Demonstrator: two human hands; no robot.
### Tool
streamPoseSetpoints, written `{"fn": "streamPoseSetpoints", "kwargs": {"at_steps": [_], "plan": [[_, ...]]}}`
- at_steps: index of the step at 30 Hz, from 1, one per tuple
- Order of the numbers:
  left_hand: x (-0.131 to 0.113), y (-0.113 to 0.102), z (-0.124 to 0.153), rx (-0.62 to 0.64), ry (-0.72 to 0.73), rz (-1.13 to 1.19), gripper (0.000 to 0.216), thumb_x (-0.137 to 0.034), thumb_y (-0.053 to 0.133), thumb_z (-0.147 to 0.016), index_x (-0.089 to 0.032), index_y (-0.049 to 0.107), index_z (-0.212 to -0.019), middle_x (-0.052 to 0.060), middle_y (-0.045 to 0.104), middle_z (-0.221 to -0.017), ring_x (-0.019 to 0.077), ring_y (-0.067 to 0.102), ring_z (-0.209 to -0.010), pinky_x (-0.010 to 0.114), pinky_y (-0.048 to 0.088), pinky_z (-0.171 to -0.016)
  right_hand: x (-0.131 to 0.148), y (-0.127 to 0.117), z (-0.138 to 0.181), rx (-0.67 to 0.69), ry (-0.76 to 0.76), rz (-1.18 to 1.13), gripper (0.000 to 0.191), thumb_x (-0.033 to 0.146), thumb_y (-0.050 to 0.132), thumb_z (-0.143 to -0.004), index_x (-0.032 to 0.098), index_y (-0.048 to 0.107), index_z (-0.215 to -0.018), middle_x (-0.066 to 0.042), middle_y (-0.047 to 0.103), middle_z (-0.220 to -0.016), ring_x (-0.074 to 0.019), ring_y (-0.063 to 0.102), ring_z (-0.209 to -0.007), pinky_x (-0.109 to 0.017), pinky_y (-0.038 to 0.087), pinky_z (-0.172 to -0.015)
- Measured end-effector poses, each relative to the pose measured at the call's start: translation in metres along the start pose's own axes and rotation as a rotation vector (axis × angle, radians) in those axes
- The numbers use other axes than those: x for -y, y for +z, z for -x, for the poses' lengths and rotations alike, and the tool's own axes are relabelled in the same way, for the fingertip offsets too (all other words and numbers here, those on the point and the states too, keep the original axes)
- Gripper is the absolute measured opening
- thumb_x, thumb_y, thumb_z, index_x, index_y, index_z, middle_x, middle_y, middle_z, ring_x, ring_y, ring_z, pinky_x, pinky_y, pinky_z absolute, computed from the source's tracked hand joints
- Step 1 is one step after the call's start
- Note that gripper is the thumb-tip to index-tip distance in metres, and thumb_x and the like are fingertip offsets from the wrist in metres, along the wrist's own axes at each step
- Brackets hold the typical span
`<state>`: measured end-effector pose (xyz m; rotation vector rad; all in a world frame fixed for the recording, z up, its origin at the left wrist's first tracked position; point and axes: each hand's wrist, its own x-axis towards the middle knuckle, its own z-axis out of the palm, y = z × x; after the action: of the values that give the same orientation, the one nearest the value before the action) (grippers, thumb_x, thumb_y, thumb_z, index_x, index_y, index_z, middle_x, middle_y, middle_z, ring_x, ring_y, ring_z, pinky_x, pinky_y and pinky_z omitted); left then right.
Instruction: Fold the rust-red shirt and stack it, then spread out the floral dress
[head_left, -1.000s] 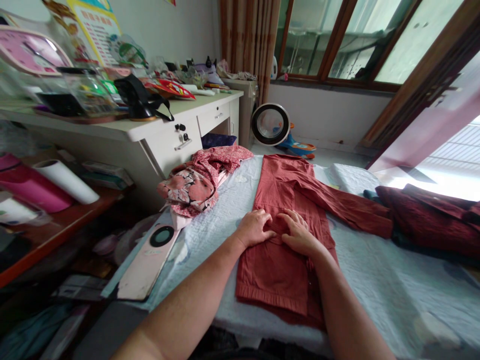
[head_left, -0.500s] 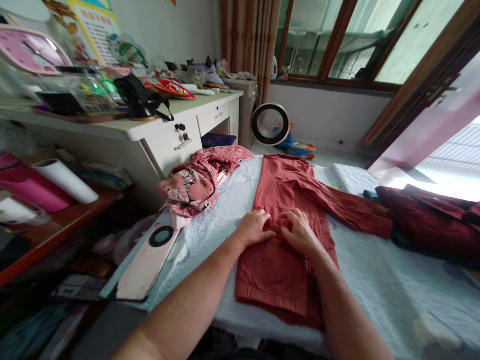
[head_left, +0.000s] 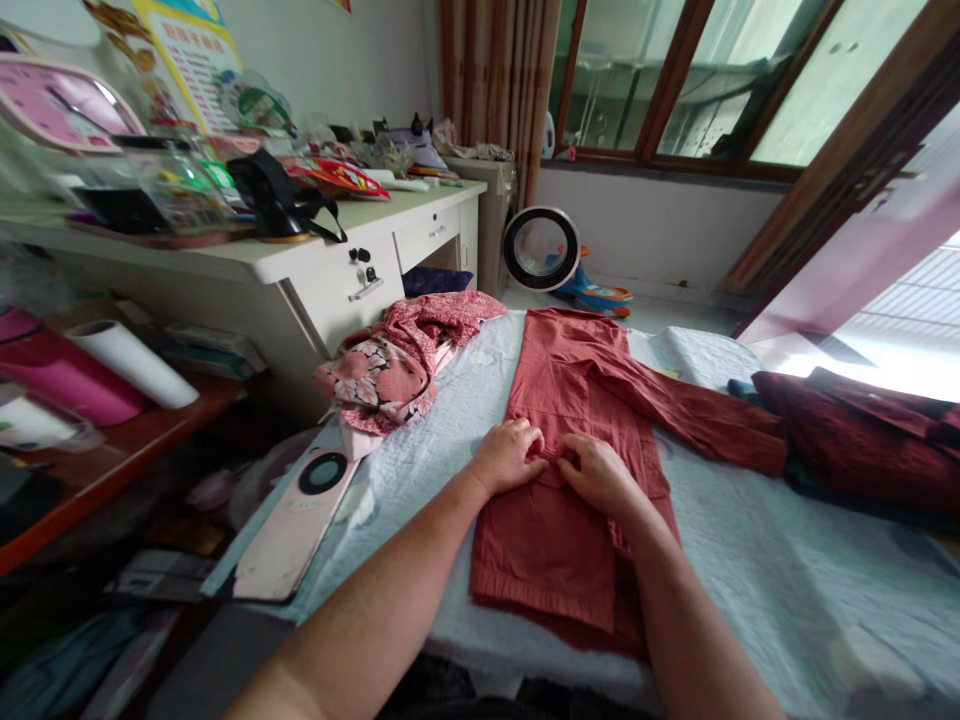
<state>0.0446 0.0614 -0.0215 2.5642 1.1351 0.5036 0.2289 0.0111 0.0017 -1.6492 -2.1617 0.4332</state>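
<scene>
A rust-red jacket (head_left: 551, 545) lies folded lengthwise on the pale blue bed cover (head_left: 405, 520). Its gathered hem faces me, and one long sleeve stretches out to the right. My left hand (head_left: 510, 457) rests on the middle of the jacket, fingers curled and closed on the cloth by a cross seam. Just to its right, my right hand (head_left: 600, 472) is likewise closed, pinching the fabric. A small gap separates the two hands. The fingertips are partly hidden.
Crumpled pink floral cloth (head_left: 390, 375) lies on a pale pink board (head_left: 292, 530) at the bed's left edge. Dark red folded clothes (head_left: 862, 440) are at the right. A cluttered desk (head_left: 247, 255) stands left, beside a washing machine with its round door (head_left: 541, 248) open.
My right hand has shifted slightly down, its fingers drawn in a little more. The left hand and the jacket look nearly unchanged.
</scene>
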Motion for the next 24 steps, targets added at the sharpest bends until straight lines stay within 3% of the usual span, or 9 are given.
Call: {"fn": "streamPoseSetpoints", "kwargs": {"at_steps": [7,14,24], "plan": [[-0.0027,-0.0005,0.0007,-0.008,0.000,-0.030,0.013,-0.032,0.060,-0.084,-0.021,0.061,-0.092,0.003,0.060,-0.092,0.0202,0.059,-0.090,0.031,0.046,-0.084,-0.0025,0.0017,0.0012,0.005,-0.028,0.049,0.010,0.014,0.053,-0.083,0.019,0.057,-0.076,-0.004,0.060,-0.084,-0.0171,0.054,-0.083,-0.027,0.038,-0.078],[-0.0026,0.0017,0.0003,-0.010,-0.015,-0.037,0.010,-0.030,0.057,-0.088,-0.021,0.062,-0.091,0.003,0.061,-0.094,0.0200,0.059,-0.093,0.031,0.046,-0.087,-0.0038,0.0068,-0.0006,-0.019,0.040,0.167,0.008,0.019,0.056,-0.085,0.019,0.062,-0.080,-0.006,0.059,-0.092,-0.0195,0.051,-0.089,-0.030,0.036,-0.084],[-0.0030,0.0023,0.0002,-0.035,-0.006,-0.053,0.007,-0.026,0.058,-0.087,-0.021,0.062,-0.089,0.003,0.062,-0.091,0.0192,0.060,-0.089,0.030,0.048,-0.084,0.0037,0.0086,0.0019,-0.002,0.131,0.168,0.014,0.015,0.051,-0.083,0.022,0.061,-0.090,-0.005,0.056,-0.110,-0.0217,0.045,-0.099,-0.032,0.032,-0.081]]}}
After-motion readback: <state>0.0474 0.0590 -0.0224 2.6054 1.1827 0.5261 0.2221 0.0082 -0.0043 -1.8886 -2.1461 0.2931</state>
